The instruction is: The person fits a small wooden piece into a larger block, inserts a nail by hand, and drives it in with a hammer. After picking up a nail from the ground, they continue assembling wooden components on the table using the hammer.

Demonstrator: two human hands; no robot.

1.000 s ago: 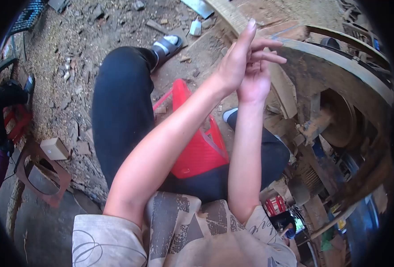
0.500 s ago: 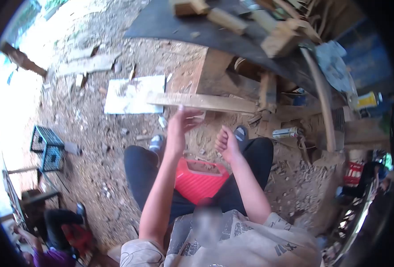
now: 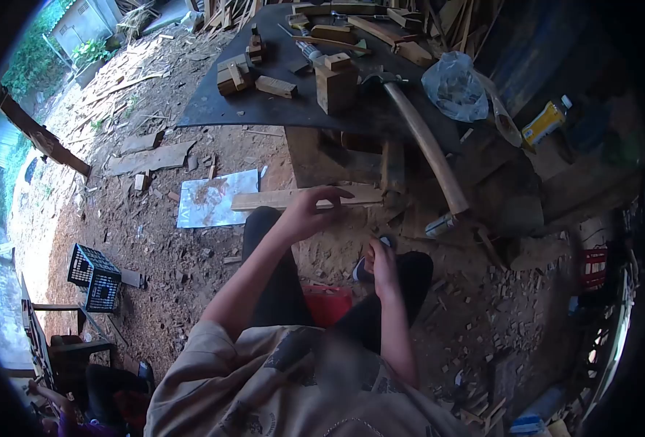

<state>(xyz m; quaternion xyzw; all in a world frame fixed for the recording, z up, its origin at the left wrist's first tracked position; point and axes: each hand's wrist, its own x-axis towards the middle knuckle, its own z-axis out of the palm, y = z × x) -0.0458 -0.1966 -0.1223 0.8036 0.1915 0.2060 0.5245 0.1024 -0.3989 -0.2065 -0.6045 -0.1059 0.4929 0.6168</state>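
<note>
My left hand (image 3: 314, 213) is raised in front of my left knee with fingers bent and apart, holding nothing. It overlaps a long wooden board (image 3: 260, 200) that runs sideways below the table front. Lower and to the right, my right hand (image 3: 382, 264) is curled closed over my right shin. Its fingers face away, so I cannot tell what is inside them. Between my legs sits a ribbed red plastic container (image 3: 328, 303), largely covered by my shirt and thighs. A printed sheet (image 3: 210, 207) with sawdust on it lies on the ground under the board's left end.
Ahead is a dark tabletop (image 3: 301, 115) with wood blocks (image 3: 337, 89), a long-handled hammer-like tool (image 3: 426, 146) and a plastic bag (image 3: 455, 86). A yellow bottle (image 3: 544, 122) lies to the right. A black crate (image 3: 93, 278) stands left, near a seated person (image 3: 100, 397).
The view has tipped up, showing more of the tabletop and less of the red container. My left hand's fingers have curved; my right hand stays closed and has turned slightly.
</note>
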